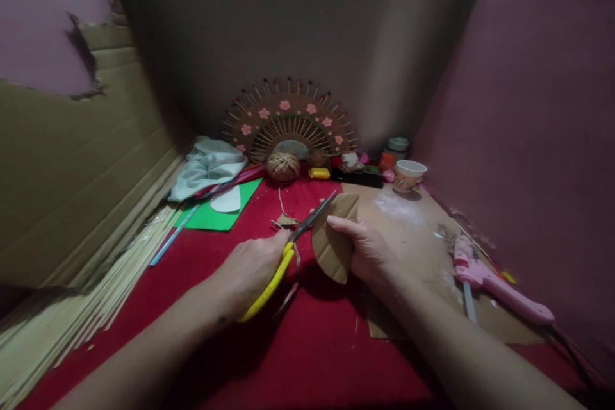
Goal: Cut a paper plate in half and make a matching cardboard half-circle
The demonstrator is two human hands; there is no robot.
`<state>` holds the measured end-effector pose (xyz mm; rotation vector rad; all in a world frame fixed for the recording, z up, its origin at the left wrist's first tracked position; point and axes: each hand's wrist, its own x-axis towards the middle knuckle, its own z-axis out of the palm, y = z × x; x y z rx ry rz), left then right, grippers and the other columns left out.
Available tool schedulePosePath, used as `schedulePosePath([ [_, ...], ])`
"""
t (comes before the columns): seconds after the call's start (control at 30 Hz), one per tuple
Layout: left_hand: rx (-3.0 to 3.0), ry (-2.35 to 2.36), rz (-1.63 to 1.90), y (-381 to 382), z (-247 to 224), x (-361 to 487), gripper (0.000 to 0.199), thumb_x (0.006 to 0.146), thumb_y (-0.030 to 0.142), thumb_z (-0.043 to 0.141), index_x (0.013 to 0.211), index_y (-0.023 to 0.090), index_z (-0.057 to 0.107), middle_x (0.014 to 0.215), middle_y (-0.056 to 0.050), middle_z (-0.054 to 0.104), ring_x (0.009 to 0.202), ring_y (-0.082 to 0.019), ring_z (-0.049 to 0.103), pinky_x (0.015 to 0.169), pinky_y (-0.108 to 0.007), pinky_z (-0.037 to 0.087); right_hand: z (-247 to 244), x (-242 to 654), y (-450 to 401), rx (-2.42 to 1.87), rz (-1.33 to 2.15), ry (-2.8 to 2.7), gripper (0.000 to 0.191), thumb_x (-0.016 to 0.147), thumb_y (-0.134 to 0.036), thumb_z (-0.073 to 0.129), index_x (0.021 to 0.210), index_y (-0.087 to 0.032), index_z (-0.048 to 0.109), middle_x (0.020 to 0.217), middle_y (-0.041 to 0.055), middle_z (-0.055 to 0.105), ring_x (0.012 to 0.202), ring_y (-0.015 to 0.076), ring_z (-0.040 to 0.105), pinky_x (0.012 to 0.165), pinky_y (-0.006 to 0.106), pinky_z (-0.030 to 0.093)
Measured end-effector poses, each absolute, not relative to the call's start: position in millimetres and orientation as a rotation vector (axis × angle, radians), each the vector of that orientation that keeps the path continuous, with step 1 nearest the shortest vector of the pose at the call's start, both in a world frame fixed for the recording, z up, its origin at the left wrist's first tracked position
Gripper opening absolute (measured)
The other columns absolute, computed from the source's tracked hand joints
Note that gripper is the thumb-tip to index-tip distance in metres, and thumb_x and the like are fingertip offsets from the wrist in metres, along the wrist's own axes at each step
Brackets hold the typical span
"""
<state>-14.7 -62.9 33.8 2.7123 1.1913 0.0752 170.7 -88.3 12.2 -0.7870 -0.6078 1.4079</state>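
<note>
My left hand (257, 269) grips a pair of scissors (269, 291) by their yellow handles. Their blades look nearly closed and point up and away, along the left edge of a brown cardboard piece (331, 246). That piece has a rounded edge and is held upright by my right hand (368, 246), with the thumb on its near face and the other fingers mostly behind it. Below the blades, cardboard scraps (287, 220) and curled trimmings lie on the red cloth (307, 359).
A flower-painted stick fan (288, 109) stands at the back behind a twine ball (283, 166). On the right are a paper cup (409, 175) and a pink glue gun (500, 288) on a cardboard sheet (408, 230). Thin sticks (96, 307) and green paper (216, 216) lie left.
</note>
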Motion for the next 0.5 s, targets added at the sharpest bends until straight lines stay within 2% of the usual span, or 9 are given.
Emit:
schedulePosePath([
  [0.27,2.747,1.275,0.019,-62,40,-17,0.029,0.084,0.022,0.029,0.107,0.018,0.046,0.065,-0.004,0.059,0.055,-0.019,0.057,0.048,-0.025,0.035,12,172,-88,-0.798,1.414,-0.616,0.024,0.056,-0.02,0.073,0.078,-0.016,0.063,0.066,0.0006,0.067,0.058,0.0139,0.061,0.06,0.027,0.049],
  [0.33,2.683,1.261,0.043,-62,44,-18,0.032,0.084,0.022,0.03,0.113,0.017,0.044,0.066,-0.003,0.059,0.056,-0.018,0.056,0.051,-0.025,0.038,13,172,-88,-0.801,1.398,-0.635,0.026,0.056,-0.02,0.073,0.08,-0.016,0.063,0.068,0.0003,0.067,0.058,0.0136,0.061,0.06,0.026,0.049],
  [0.4,2.592,1.201,0.155,-62,49,-19,0.038,0.084,0.025,0.032,0.121,0.017,0.038,0.076,-0.005,0.062,0.066,-0.018,0.059,0.06,-0.026,0.043,14,173,-89,-0.802,1.385,-0.667,0.028,0.057,-0.02,0.073,0.082,-0.016,0.063,0.07,0.0007,0.067,0.059,0.0135,0.061,0.061,0.026,0.049],
  [0.5,2.502,1.076,0.344,-64,58,-18,0.039,0.085,0.028,0.033,0.124,0.021,0.038,0.106,-0.007,0.06,0.093,-0.019,0.057,0.08,-0.031,0.043,15,173,-90,-0.823,1.376,-0.706,0.028,0.058,-0.021,0.073,0.084,-0.017,0.062,0.071,0.0008,0.068,0.06,0.0139,0.061,0.061,0.027,0.049],
])
